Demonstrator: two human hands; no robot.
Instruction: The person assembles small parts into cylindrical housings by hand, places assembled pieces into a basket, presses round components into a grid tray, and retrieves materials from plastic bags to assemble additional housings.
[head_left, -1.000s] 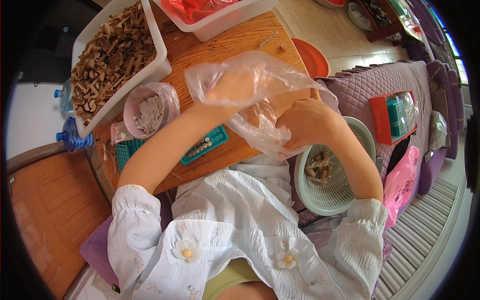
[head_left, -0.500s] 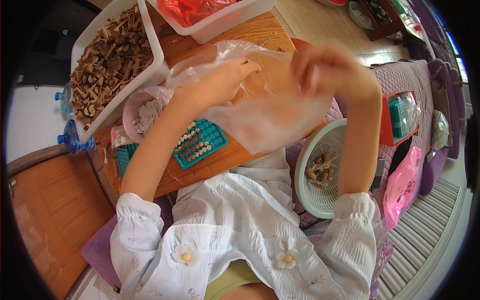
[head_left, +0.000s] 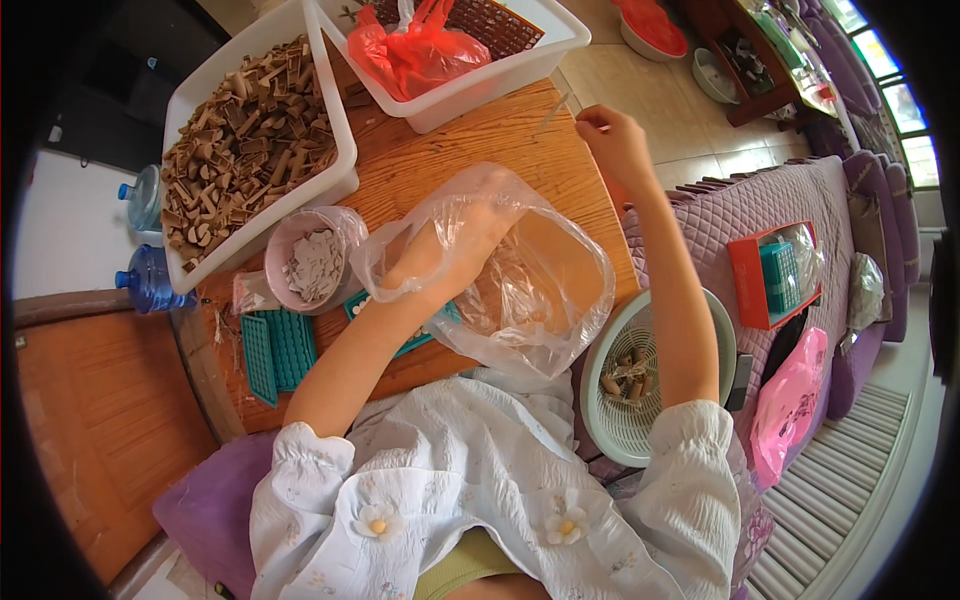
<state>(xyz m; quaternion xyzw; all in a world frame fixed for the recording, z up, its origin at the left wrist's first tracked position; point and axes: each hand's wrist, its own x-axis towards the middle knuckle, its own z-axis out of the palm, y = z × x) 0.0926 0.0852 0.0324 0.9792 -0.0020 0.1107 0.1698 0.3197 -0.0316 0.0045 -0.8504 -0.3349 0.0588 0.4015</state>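
The right hand [head_left: 615, 143] has let go of the clear plastic bag [head_left: 520, 270] and now reaches toward the tabletop's [head_left: 470, 140] far right edge, fingers pinched, apparently on something too small to tell. The left hand [head_left: 450, 245] stays inside the bag, its grip unclear through the film, over the tabletop's middle, beside the small bowl [head_left: 310, 262].

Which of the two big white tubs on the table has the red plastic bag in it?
The far white tub, at the table's top edge, holds the red plastic bag. The other white tub, further left, is filled with small brown pieces only.
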